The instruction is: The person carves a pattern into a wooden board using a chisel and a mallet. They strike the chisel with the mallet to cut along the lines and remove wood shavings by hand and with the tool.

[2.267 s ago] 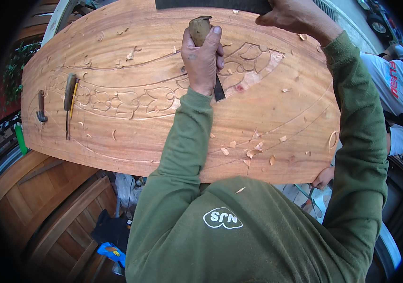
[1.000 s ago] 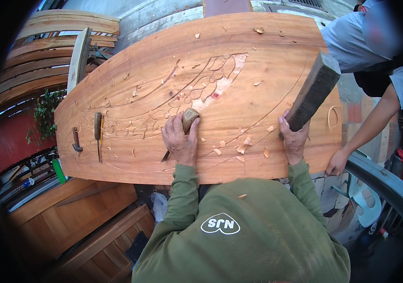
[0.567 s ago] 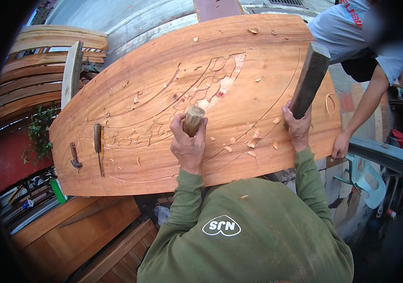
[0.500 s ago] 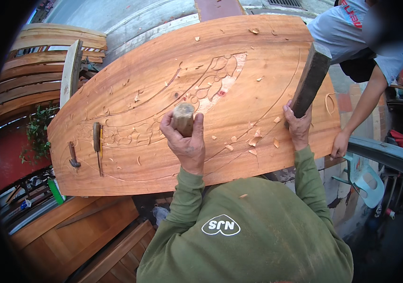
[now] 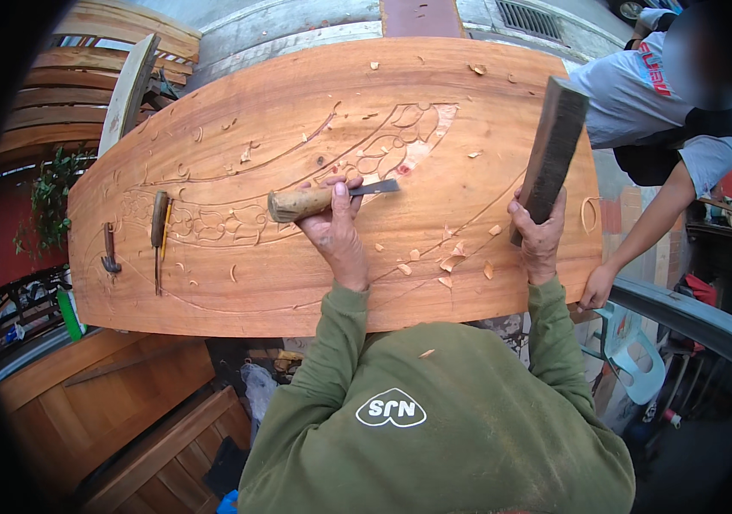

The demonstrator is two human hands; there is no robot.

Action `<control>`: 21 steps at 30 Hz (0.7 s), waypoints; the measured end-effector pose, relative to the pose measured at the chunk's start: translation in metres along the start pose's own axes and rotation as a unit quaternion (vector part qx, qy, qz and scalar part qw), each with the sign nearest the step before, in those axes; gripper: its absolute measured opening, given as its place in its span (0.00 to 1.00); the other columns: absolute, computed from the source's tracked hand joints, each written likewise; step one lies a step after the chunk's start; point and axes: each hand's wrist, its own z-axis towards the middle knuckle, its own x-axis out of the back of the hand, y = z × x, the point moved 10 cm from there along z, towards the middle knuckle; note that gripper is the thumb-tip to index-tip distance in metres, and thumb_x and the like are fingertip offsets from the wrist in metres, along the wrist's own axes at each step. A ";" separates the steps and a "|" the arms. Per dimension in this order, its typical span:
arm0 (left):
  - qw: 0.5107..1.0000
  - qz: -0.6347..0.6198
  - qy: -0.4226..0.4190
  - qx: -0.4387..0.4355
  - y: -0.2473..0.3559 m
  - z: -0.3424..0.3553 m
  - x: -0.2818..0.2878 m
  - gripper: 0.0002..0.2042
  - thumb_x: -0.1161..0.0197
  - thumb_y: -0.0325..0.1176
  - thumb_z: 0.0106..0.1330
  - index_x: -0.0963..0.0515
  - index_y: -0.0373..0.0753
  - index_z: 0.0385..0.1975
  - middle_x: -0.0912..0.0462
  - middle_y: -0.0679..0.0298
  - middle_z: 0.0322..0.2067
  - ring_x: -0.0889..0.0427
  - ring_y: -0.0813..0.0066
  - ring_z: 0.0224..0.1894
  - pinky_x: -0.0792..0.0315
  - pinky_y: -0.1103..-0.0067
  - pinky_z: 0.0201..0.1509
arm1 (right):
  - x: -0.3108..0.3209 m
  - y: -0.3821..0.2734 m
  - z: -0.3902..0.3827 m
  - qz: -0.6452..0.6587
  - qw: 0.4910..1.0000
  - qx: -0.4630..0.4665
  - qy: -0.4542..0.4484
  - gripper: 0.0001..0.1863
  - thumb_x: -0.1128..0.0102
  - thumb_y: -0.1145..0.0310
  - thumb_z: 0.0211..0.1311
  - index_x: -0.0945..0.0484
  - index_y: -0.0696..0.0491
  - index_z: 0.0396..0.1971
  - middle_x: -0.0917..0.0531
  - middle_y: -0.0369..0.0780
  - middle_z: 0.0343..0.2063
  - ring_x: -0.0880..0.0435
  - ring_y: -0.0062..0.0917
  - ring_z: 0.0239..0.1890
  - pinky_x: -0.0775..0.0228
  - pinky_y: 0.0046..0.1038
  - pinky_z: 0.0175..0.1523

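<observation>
On the wide reddish wooden panel (image 5: 297, 283) with its carved leaf-and-vine relief, we hold a chisel (image 5: 325, 197) in our left hand (image 5: 332, 230), fingers wrapped tight around its pale wooden handle. The tool lies nearly flat, its dark blade pointing right and reaching the carved band near the panel's middle. Our right hand (image 5: 539, 238) is clamped on the lower end of a long dark wooden mallet block (image 5: 553, 147), which stands tilted above the panel's right part, well apart from the chisel. Wood chips (image 5: 447, 261) lie scattered between our two hands. Near the panel's left end rest two more tools: a wooden-handled chisel (image 5: 159, 231) and, just beside it further left, a small dark hook-shaped tool (image 5: 110, 250). At the panel's right edge, another person's hand (image 5: 596, 289) touches the wood.
</observation>
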 end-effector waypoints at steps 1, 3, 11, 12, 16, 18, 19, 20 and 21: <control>1.000 -0.023 0.014 0.000 -0.006 0.005 -0.004 0.25 0.36 0.27 0.79 0.42 0.44 0.68 0.19 0.56 0.56 0.11 0.58 0.55 0.14 0.62 0.59 | -0.006 -0.005 0.003 0.047 0.999 -0.005 -0.015 0.35 0.28 0.77 0.62 0.34 0.55 0.67 0.17 0.37 0.43 0.16 0.20 0.44 0.21 0.25 0.51; 0.999 -0.041 0.024 -0.003 -0.019 0.017 -0.014 0.25 0.35 0.26 0.78 0.41 0.43 0.67 0.19 0.56 0.55 0.11 0.59 0.54 0.12 0.64 0.57 | -0.022 -0.027 0.016 0.086 0.993 0.035 -0.067 0.34 0.28 0.79 0.61 0.33 0.55 0.66 0.17 0.39 0.45 0.14 0.22 0.46 0.19 0.27 0.53; 0.997 -0.077 0.012 -0.023 -0.050 0.034 -0.030 0.24 0.35 0.25 0.78 0.39 0.39 0.66 0.20 0.60 0.53 0.11 0.65 0.52 0.14 0.73 0.54 | -0.084 -0.124 0.071 0.021 0.979 0.117 -0.168 0.23 0.26 0.79 0.57 0.22 0.61 0.54 0.16 0.39 0.38 0.16 0.25 0.37 0.22 0.26 0.43; 0.997 -0.067 0.001 -0.033 -0.050 0.035 -0.031 0.23 0.35 0.25 0.78 0.39 0.40 0.65 0.19 0.60 0.52 0.11 0.64 0.53 0.13 0.70 0.55 | -0.091 -0.142 0.076 -0.060 0.960 0.207 -0.179 0.24 0.25 0.78 0.58 0.22 0.61 0.54 0.15 0.39 0.37 0.15 0.23 0.37 0.22 0.26 0.43; 0.996 -0.072 -0.009 -0.060 -0.054 0.035 -0.035 0.18 0.36 0.24 0.79 0.35 0.38 0.62 0.18 0.60 0.51 0.11 0.63 0.52 0.11 0.68 0.55 | -0.143 -0.191 0.084 -0.037 0.917 0.312 -0.247 0.30 0.19 0.74 0.58 0.21 0.57 0.61 0.14 0.39 0.47 0.13 0.23 0.45 0.18 0.25 0.49; 0.995 -0.076 -0.016 -0.064 -0.055 0.034 -0.039 0.18 0.36 0.24 0.78 0.34 0.38 0.61 0.18 0.60 0.51 0.11 0.64 0.52 0.11 0.69 0.55 | -0.180 -0.210 0.087 0.037 0.886 0.350 -0.303 0.33 0.21 0.76 0.61 0.22 0.56 0.66 0.11 0.37 0.51 0.10 0.21 0.48 0.18 0.24 0.51; 0.996 -0.069 -0.006 -0.052 -0.059 0.037 -0.032 0.17 0.36 0.24 0.78 0.34 0.39 0.60 0.18 0.60 0.50 0.11 0.64 0.51 0.11 0.69 0.56 | -0.209 -0.222 0.073 -0.039 0.859 0.375 -0.346 0.37 0.23 0.73 0.61 0.26 0.52 0.70 0.13 0.43 0.53 0.11 0.29 0.51 0.18 0.29 0.54; 0.997 -0.059 0.005 -0.040 -0.063 0.039 -0.022 0.17 0.36 0.23 0.78 0.34 0.39 0.60 0.18 0.60 0.49 0.10 0.65 0.51 0.12 0.69 0.56 | -0.238 -0.231 0.058 -0.109 0.822 0.404 -0.388 0.41 0.25 0.70 0.61 0.30 0.47 0.75 0.15 0.49 0.56 0.12 0.38 0.54 0.18 0.34 0.57; 0.997 -0.062 0.006 -0.042 -0.066 0.041 -0.019 0.17 0.36 0.23 0.78 0.34 0.39 0.60 0.18 0.60 0.49 0.10 0.65 0.51 0.12 0.69 0.56 | -0.263 -0.243 0.042 -0.175 0.775 0.437 -0.423 0.44 0.27 0.68 0.62 0.34 0.43 0.79 0.17 0.55 0.58 0.13 0.46 0.57 0.19 0.39 0.60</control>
